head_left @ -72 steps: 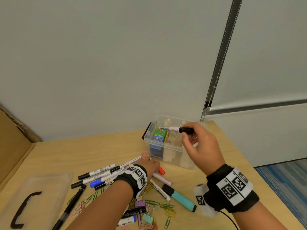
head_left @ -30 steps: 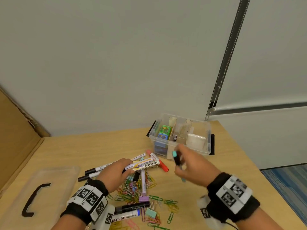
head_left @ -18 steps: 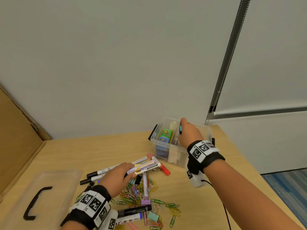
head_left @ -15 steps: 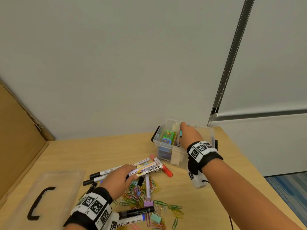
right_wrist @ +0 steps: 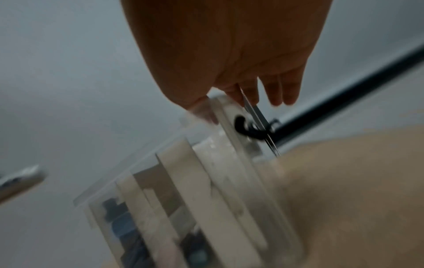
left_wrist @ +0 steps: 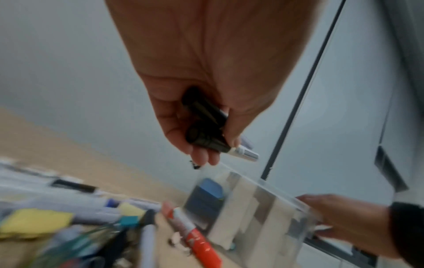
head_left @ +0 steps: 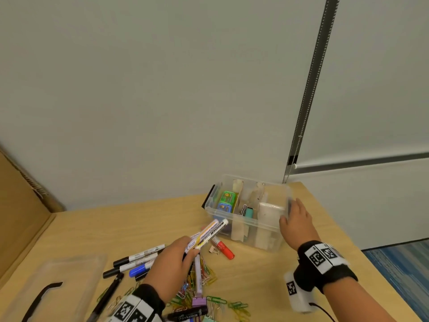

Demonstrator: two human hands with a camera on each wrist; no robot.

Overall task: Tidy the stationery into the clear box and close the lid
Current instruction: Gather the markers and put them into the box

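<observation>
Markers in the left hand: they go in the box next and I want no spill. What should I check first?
1. Left hand grips markers: ok.
2. Caps on: ok, black caps show in the left wrist view.
3. Right hand holds the box by its end: ok.
4. Box open, lid off on the table: ok.
5. Room beside the highlighter: cannot tell.

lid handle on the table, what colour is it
Black. The lid handle shows best in the head view.
</observation>
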